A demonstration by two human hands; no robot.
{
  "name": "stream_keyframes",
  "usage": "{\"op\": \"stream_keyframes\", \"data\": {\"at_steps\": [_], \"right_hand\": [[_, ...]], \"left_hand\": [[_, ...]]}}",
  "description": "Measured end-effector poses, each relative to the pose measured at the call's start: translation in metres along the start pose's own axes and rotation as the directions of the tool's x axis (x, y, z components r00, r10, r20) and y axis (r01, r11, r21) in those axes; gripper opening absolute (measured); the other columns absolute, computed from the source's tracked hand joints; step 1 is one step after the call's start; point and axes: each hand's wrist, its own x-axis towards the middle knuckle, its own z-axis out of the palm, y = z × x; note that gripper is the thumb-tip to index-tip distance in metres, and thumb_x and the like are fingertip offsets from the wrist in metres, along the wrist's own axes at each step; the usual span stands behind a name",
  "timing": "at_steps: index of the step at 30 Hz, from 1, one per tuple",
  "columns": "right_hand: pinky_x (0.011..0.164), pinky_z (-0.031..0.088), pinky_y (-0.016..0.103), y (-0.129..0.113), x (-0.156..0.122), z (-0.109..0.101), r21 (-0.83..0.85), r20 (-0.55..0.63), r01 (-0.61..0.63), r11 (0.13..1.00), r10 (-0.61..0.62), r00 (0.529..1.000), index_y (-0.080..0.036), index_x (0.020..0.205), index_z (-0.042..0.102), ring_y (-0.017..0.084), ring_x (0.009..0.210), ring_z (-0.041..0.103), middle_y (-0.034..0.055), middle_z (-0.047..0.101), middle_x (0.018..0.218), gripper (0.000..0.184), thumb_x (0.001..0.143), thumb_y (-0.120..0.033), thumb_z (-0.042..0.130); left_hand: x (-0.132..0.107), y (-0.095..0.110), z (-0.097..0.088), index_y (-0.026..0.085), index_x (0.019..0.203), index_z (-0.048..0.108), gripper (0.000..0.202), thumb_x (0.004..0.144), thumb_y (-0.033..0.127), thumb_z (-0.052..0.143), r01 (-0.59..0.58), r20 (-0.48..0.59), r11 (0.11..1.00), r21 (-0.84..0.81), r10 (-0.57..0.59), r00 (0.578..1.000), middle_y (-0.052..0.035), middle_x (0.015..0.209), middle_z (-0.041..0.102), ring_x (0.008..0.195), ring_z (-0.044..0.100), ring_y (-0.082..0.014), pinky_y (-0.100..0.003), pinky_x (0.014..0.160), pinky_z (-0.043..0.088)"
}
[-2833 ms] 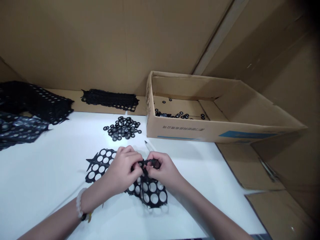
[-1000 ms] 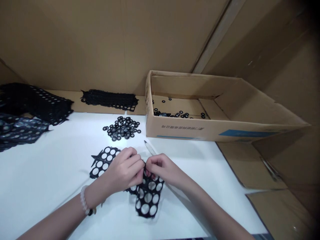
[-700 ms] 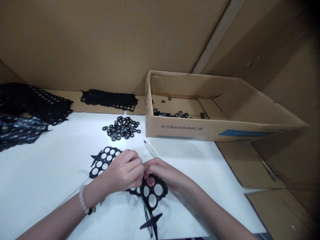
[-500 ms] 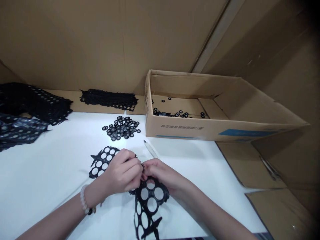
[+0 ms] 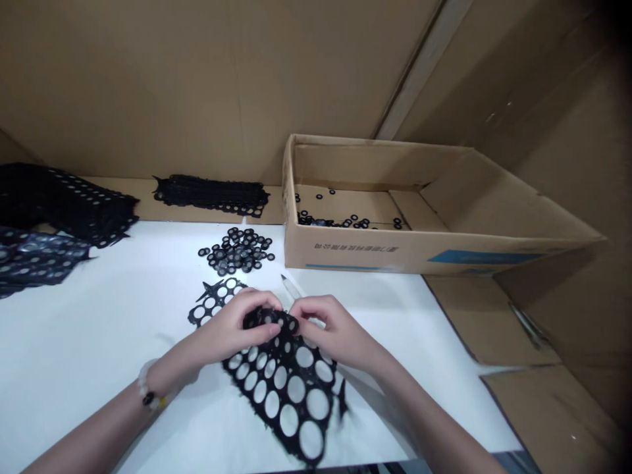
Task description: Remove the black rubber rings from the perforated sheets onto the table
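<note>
Both hands grip a black rubber sheet (image 5: 285, 411) full of round holes, held above the white table. My left hand (image 5: 247, 322) is closed on it, thumb in front and fingers behind. My right hand (image 5: 330, 326) pinches the same sheet just beside, its fingertips near a row of small black rings still in the sheet. One end of the sheet reaches out past my left hand; the other hangs toward me. A pile of loose black rings (image 5: 237, 250) lies beyond my left hand. A pen-like white tool (image 5: 291, 287) with a dark tip lies behind my right hand.
A cardboard box (image 5: 365, 253) with scattered black rings in it stands at the back right. Stacked black perforated sheets (image 5: 212, 194) lie at the back, with bigger heaps of sheets (image 5: 69, 204) at the far left. Metal tweezers (image 5: 528, 326) rest on cardboard at the right.
The sheet has been turned and spread, so more of its holes face me. My left hand has rolled so its thumb shows; my right hand remains close beside it.
</note>
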Motion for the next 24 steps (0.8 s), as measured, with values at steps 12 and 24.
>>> {"op": "stream_keyframes", "data": {"at_steps": [12,24], "right_hand": [[0.078,0.048,0.035,0.01,-0.002,-0.007,-0.701,0.052,0.511,0.497,-0.679,0.732,-0.02,0.098,0.06,0.02,0.09,0.055,0.0073,0.062,0.093,0.018,0.082,-0.01,0.056],[0.06,0.05,0.031,0.015,-0.003,-0.004,-0.788,0.133,0.496,0.364,-0.686,0.715,-0.017,0.094,0.065,0.018,0.069,0.057,0.0066,0.066,0.078,0.014,0.085,-0.016,0.055]], "left_hand": [[-0.001,0.01,-0.002,0.016,0.075,0.061,0.015,0.083,0.026,0.056,0.056,0.043,0.997,-0.053,-0.054,0.998,0.0008,0.071,0.057,0.072,0.052,-0.0144,-0.024,0.067,0.041],[-0.001,0.01,0.002,0.014,0.07,0.061,0.02,0.079,0.032,0.06,0.109,-0.025,0.994,0.017,-0.109,0.994,0.0013,0.068,0.056,0.067,0.049,-0.0133,-0.024,0.062,0.039]]}}
